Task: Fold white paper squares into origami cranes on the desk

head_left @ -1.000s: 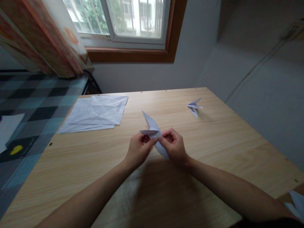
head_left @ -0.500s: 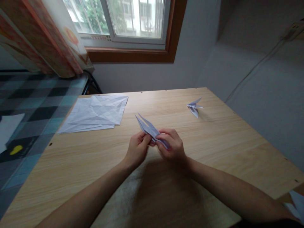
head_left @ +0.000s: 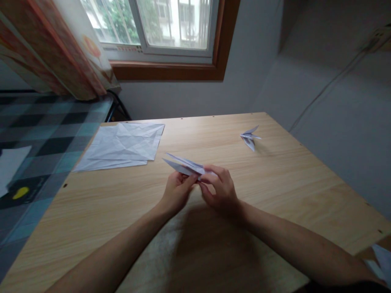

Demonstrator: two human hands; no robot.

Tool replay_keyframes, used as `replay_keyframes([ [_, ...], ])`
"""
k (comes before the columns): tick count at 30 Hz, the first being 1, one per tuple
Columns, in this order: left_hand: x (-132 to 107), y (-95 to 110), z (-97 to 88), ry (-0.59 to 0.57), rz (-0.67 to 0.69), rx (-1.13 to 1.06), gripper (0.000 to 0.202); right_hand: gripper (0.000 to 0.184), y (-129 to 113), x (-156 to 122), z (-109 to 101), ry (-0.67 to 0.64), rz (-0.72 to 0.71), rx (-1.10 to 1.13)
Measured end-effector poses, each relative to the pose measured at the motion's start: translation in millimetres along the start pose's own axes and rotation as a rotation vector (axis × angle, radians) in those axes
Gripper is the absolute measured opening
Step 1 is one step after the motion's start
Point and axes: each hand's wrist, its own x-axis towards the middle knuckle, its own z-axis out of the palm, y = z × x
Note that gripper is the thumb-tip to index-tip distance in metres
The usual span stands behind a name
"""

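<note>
A folded piece of white paper [head_left: 183, 165] is held between my two hands above the wooden table [head_left: 116, 215]. It has long pointed flaps that reach out to the upper left. My left hand [head_left: 178, 190] pinches its lower edge, thumb on top. My right hand [head_left: 220, 188] grips the right end with thumb and bent fingers, which hide part of the paper. Farther back on the right, a folded paper figure [head_left: 249, 137] with spread points rests on the table, apart from both hands.
Creased white paper sheets [head_left: 128, 142] lie stacked at the table's back left. A checked cloth [head_left: 70, 118] covers a surface on the left, with a white sheet [head_left: 12, 162] on it. More paper [head_left: 381, 260] shows at the lower right. A window [head_left: 177, 24] is behind.
The folded paper has turned, so its points now lie lower and farther left. My right hand's fingers have shifted their grip and lifted slightly; my left hand has hardly moved.
</note>
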Motion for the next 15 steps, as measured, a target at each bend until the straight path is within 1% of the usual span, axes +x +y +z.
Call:
replay_keyframes([
  [3,1.0,-0.5,0.4,-0.007,-0.001,0.034,0.022,0.043,2.5,-2.0,1.9,0.056,0.119,0.082],
  [5,1.5,-0.6,0.5,-0.016,0.011,0.056,0.019,0.046,4.3,-2.2,2.6,0.041,0.137,0.102],
  [9,1.6,0.6,1.6,0.000,-0.006,0.090,0.017,0.029,6.0,-0.8,1.9,-0.041,0.100,0.097],
  [15,0.5,3.5,2.3,0.007,-0.018,0.083,0.023,0.020,5.4,0.8,0.3,-0.028,0.152,0.151],
])
